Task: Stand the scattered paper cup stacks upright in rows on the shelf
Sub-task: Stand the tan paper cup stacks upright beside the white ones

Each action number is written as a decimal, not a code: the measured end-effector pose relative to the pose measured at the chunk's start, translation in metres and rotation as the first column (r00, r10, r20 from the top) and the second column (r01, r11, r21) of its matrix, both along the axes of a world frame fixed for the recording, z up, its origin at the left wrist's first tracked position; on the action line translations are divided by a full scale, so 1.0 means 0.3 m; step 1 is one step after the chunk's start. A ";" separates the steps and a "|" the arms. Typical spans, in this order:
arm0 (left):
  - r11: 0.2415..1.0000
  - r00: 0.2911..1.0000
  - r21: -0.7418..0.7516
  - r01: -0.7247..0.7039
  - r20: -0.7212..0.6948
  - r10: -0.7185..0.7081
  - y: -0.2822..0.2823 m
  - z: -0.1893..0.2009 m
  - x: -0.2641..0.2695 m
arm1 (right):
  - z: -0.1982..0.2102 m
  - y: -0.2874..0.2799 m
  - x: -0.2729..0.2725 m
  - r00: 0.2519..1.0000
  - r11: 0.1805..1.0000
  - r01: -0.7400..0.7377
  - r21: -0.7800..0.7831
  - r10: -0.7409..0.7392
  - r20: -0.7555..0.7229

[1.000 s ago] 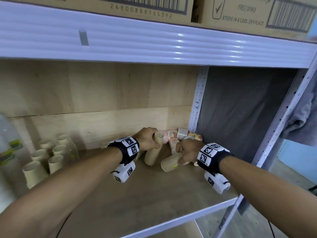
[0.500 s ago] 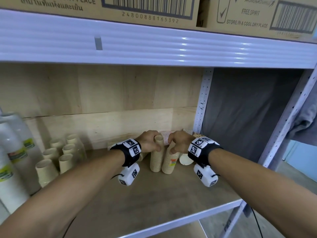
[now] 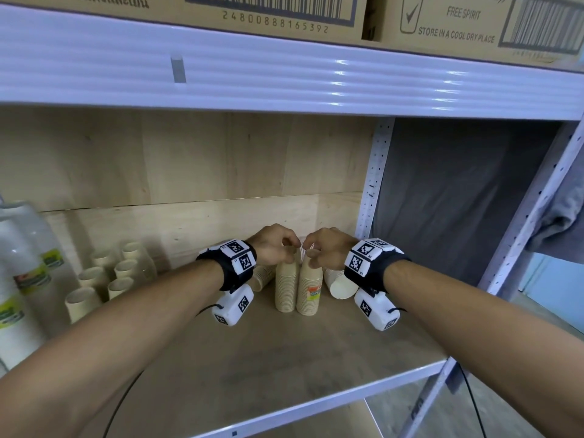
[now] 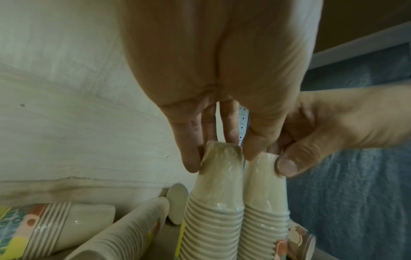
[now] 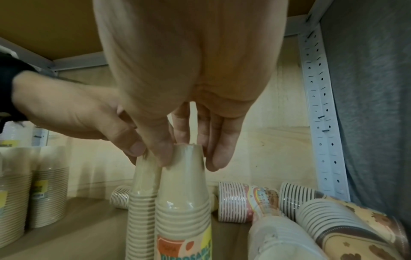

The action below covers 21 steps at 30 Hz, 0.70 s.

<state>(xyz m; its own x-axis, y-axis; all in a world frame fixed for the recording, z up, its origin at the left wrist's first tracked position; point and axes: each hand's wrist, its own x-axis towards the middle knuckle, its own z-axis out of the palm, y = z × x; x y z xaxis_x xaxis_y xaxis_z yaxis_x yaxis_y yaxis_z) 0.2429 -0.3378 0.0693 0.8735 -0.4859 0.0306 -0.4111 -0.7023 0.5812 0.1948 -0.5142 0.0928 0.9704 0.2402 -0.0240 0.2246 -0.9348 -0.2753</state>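
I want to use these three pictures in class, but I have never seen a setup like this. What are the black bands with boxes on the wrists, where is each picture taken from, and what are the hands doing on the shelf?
No machine here: a person works with bare hands. The black wristbands carry small cameras. One picture comes from a camera on the head, looking down at both arms; the other two look along each hand from the wrist.

The left hand pinches the top of one upright cup stack. The right hand has the same fingertip grip on the stack with the orange label. Both stand side by side on the wooden shelf.

More stacks lie tipped over behind them. Upright stacks already stand in rows on the left.
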 end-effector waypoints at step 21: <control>0.998 0.999 0.058 -0.033 0.046 0.030 0.002 -0.001 -0.017 | -0.021 0.012 0.025 0.995 0.995 0.093 -0.047 -0.091 0.028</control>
<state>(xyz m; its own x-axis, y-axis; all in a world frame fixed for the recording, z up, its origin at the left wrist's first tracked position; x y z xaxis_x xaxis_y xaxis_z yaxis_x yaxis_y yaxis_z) 0.2377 -0.3373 0.0691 0.8868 -0.4602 0.0420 -0.4127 -0.7479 0.5199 0.2023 -0.5105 0.0864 0.9888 0.1490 -0.0079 0.1434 -0.9638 -0.2249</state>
